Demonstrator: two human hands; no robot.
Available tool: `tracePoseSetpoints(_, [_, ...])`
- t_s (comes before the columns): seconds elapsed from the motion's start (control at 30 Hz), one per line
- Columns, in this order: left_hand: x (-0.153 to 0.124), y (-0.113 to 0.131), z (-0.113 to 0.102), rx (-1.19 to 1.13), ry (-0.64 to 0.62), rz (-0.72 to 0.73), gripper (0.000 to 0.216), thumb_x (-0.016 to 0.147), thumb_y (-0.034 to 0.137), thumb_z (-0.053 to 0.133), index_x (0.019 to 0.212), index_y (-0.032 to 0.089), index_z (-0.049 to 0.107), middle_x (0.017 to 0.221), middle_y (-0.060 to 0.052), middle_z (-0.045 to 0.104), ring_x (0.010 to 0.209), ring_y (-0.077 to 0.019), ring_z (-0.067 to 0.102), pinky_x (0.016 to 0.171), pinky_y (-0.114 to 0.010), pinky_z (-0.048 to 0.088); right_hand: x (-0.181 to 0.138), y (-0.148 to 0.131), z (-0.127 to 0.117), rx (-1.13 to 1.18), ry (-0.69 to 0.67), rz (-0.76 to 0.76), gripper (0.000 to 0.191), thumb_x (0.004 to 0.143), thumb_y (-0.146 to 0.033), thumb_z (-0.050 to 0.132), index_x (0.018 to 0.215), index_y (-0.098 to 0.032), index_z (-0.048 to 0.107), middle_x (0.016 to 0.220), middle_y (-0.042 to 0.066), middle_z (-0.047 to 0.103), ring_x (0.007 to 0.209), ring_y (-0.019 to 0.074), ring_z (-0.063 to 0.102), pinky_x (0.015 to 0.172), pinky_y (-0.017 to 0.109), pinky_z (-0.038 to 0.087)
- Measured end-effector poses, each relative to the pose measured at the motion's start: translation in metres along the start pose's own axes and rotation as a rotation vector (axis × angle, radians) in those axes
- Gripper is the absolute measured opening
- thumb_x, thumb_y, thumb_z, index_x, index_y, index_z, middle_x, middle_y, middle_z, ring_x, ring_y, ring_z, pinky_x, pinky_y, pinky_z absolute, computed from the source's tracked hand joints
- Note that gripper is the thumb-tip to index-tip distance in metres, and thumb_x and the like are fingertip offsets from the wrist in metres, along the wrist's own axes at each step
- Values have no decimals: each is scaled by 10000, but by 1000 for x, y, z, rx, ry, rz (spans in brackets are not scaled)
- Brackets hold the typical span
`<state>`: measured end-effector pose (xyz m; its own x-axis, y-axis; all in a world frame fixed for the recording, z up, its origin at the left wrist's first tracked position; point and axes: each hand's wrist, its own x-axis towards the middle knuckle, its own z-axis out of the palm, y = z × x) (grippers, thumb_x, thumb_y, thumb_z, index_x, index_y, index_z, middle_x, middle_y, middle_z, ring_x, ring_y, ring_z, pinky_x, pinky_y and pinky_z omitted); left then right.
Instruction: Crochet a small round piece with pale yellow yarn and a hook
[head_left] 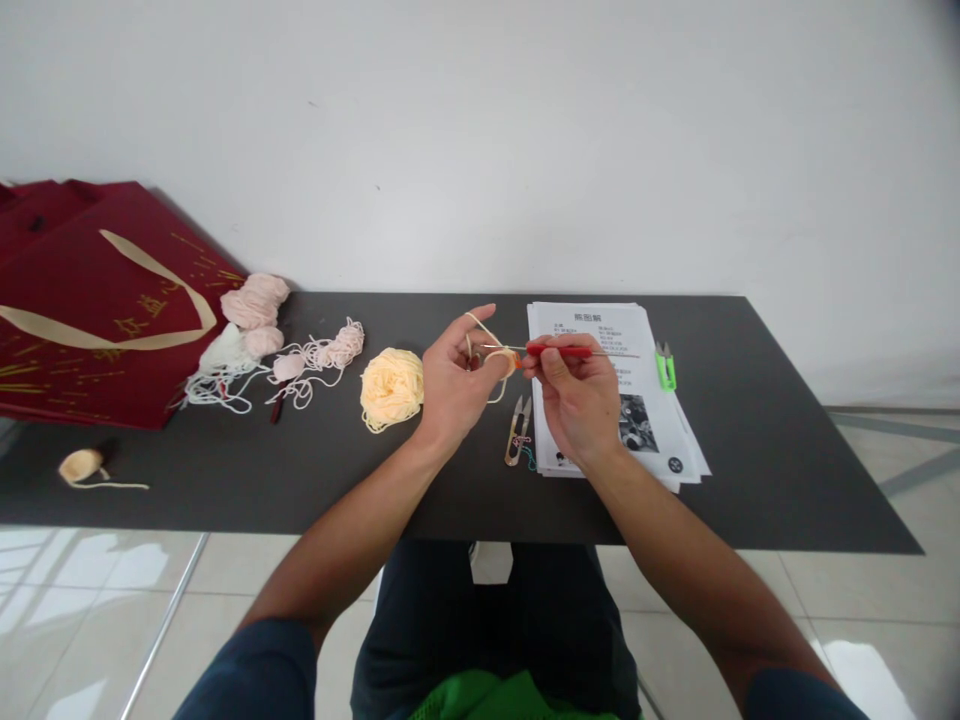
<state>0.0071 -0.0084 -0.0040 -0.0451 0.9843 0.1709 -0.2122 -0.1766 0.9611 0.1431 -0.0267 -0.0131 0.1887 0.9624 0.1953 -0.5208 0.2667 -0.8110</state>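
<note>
My right hand (576,395) is closed round the red handle of a crochet hook (559,351), whose metal shaft points left. In my left hand (459,378), thumb and fingers pinch a small piece of yellow crochet work (511,360) with a bit of orange at its right side. Pale yellow yarn loops over my raised left index finger. The hook's tip is at the crochet work, but its exact place in the stitches is too small to tell. Just left of my left hand lies a ball of yellow yarn (392,388).
Thread snips (517,432) lie below my hands, beside printed sheets (585,460). Green-handled snips (665,368) rest at the sheets' right edge. Pink and white yarn (255,300) sits by a dark red bag (90,300). A small cream crocheted piece (80,466) lies at the table's (300,490) left.
</note>
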Motion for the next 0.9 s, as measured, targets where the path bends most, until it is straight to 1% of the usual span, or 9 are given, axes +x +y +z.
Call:
tracePoseSetpoints(0.23, [-1,2,1,49,64,39,540,729,164,807,1254,226,697,754,47,682,650,-103,584,640,-251,490,3,-4,-6,-81,-16,-132,192,823,-242,859,879,-250,676,892,-31,761,676,92,679,617,241,541])
tracePoseSetpoints(0.37, [-1,2,0,47,63,55,535,744,160,806,1261,229,689,757,53,668,644,-100,572,641,-255,489,3,-4,-9,-144,-14,-199,193,850,-281,843,901,-261,658,906,-30,747,675,93,667,600,247,520])
tracePoseSetpoints(0.53, [-2,2,0,60,74,60,527,744,162,807,1252,230,686,756,52,665,647,-105,573,634,-262,479,3,-3,-12,-173,-1,-224,203,841,-293,850,911,-268,660,911,-28,749,674,105,667,592,263,526])
tracePoseSetpoints(0.77, [-3,4,1,82,93,63,514,742,162,791,1241,231,690,742,56,656,631,-99,557,623,-254,464,3,-3,-12,-128,-35,-243,165,856,-213,831,923,-255,686,923,-19,762,684,98,683,602,249,525])
tracePoseSetpoints(0.9, [-3,5,2,71,97,68,505,742,169,804,1231,230,695,741,54,654,630,-98,552,620,-252,463,2,-2,-13,-160,-21,-250,173,857,-229,831,930,-266,678,927,-25,760,684,102,685,605,255,540])
